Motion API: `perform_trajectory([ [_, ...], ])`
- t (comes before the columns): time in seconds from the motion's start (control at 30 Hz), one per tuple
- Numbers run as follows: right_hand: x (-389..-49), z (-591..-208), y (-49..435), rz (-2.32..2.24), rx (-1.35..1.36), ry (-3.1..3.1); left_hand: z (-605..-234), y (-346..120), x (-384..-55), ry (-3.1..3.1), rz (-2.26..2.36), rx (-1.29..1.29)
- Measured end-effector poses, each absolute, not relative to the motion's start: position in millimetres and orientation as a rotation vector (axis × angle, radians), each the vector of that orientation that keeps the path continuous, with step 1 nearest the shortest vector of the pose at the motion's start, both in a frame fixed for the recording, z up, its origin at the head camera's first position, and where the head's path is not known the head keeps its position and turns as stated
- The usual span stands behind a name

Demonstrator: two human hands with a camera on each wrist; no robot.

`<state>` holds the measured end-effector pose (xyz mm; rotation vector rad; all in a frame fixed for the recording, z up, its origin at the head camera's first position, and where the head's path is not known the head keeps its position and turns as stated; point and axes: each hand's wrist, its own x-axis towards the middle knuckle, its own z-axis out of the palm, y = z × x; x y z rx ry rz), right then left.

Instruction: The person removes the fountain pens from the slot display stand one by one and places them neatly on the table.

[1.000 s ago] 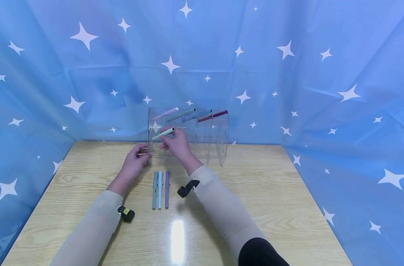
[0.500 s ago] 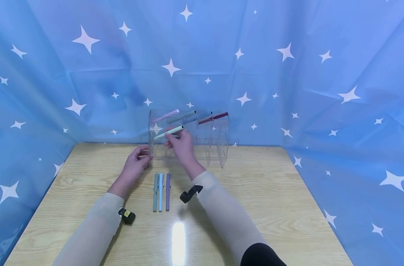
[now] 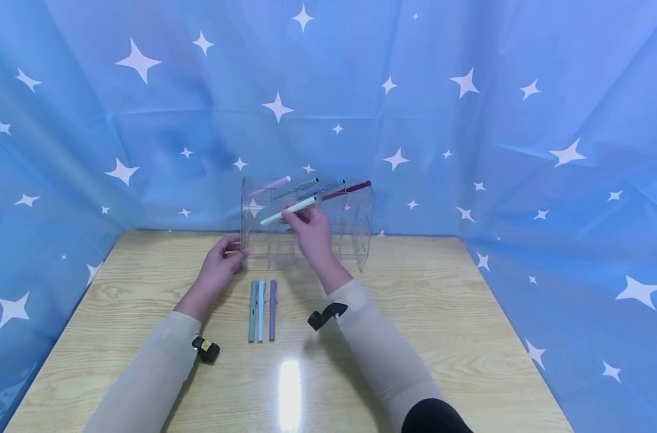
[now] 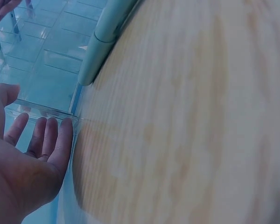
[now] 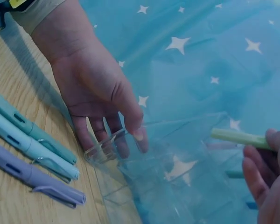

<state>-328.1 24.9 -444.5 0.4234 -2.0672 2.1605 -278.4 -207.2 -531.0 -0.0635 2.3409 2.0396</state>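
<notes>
We see a pale wood-grained counter filling the lower part of the head view, its far edge running across the middle of the frame. At that edge, just left of centre, stands a clear rack. In front of it three pens lie lengthwise, caps toward the rack: a green pen on the left, a blue pen close beside it, and a purple pen slightly apart. Lower still, we notice glare on the surface.

No readable text or labels.
</notes>
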Motion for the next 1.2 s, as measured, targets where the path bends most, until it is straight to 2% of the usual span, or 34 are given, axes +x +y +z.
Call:
perform_trajectory([
  [0.57, -310.4, -451.8, 46.7, 2.111, 0.592, -2.093, -532.8, -205.9, -280.8, 2.326, 2.053, -0.074],
  [1.2, -290.7, -471.2, 66.4, 2.12, 0.621, -2.275, -532.9, -208.0, -280.9, 2.312, 2.049, -0.074],
])
